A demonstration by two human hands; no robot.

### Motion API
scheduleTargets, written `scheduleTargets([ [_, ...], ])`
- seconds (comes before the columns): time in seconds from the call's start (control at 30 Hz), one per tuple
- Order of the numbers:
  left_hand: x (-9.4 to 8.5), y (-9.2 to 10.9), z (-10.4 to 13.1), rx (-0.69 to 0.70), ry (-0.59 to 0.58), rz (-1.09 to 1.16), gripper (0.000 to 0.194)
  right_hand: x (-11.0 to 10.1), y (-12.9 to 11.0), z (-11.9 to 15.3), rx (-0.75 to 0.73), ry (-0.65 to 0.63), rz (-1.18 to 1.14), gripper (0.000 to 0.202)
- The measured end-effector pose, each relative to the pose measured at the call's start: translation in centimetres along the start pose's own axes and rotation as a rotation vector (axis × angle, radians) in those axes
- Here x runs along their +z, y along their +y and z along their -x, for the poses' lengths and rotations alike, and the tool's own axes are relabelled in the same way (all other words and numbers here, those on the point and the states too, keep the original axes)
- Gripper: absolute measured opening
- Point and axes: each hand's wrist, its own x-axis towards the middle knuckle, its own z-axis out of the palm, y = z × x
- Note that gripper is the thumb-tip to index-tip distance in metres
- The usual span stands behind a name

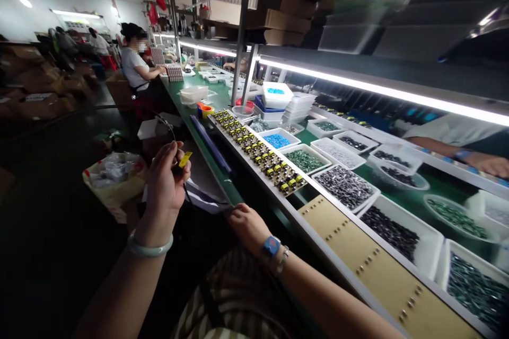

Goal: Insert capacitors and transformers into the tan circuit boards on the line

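My left hand (169, 175) is raised left of the bench, its fingers closed on a thin dark cord with a small yellow tag (185, 159). Above the fingers the cord curves upward, and a dark length hangs below the palm. My right hand (248, 225) rests at the bench edge, fingers curled down beside a pale sheet (204, 198). What those fingers hold, if anything, is hidden. Beyond it, a long strip of circuit boards with yellow parts (256, 151) lies along the metal rail (302, 225).
White trays of small parts (345, 185) fill the bench's right side, near a tan board with paired holes (366, 254). A lit shelf (377, 85) hangs above. Below left stands a bag-lined bin (115, 180). A co-worker (137, 61) sits farther along; another person's arm (457, 153) shows opposite.
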Motion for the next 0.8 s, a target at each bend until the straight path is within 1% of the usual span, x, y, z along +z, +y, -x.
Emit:
scheduleTargets([
  [0.07, -0.3, -0.2, -0.1, -0.024, 0.009, 0.007, 0.038, -0.5, 0.1, 0.5, 0.001, -0.003, 0.026, 0.011],
  [0.17, -0.3, -0.6, 0.1, -0.057, 0.003, 0.017, 0.035, -0.7, 0.2, 0.9, 0.053, 0.038, 0.077, 0.025],
  [0.27, 0.2, -1.3, 0.6, -0.104, -0.052, 0.037, 0.033, -0.8, 0.0, 0.8, 0.115, 0.107, 0.088, 0.034],
  [0.33, 0.6, -1.8, 1.2, -0.163, -0.111, 0.033, 0.032, -1.8, -0.5, 0.5, 0.125, 0.161, 0.060, 0.033],
  [0.4, 1.0, -2.5, 1.8, -0.237, -0.182, 0.001, 0.031, -3.8, -1.4, 0.2, 0.123, 0.230, 0.018, 0.029],
  [0.47, 1.5, -3.3, 2.6, -0.312, -0.253, -0.029, 0.033, -6.4, -2.6, 0.0, 0.135, 0.311, -0.117, 0.026],
  [0.5, 1.8, -3.7, 3.0, -0.341, -0.282, -0.035, 0.033, -7.7, -3.2, 0.0, 0.153, 0.351, -0.289, 0.026],
  [0.53, 2.1, -4.0, 3.4, -0.364, -0.307, -0.034, 0.034, -8.8, -3.7, 0.0, 0.159, 0.358, -0.463, 0.026],
  [0.6, 2.9, -4.7, 4.1, -0.396, -0.332, -0.014, 0.035, -10.1, -4.5, 0.1, 0.154, 0.300, -0.777, 0.030],
  [0.67, 3.6, -5.0, 4.7, -0.425, -0.344, 0.023, 0.034, -10.0, -4.7, 0.2, 0.186, 0.250, -0.971, 0.040],
  [0.7, 3.9, -5.1, 4.9, -0.440, -0.356, 0.046, 0.034, -9.7, -4.7, 0.3, 0.221, 0.252, -1.051, 0.043],
  [0.77, 4.2, -5.1, 5.1, -0.459, -0.411, 0.102, 0.035, -9.1, -4.6, 0.6, 0.309, 0.304, -1.193, 0.046],
  [0.8, 4.3, -5.1, 5.2, -0.457, -0.450, 0.123, 0.041, -9.0, -4.5, 0.8, 0.343, 0.337, -1.249, 0.047],
])
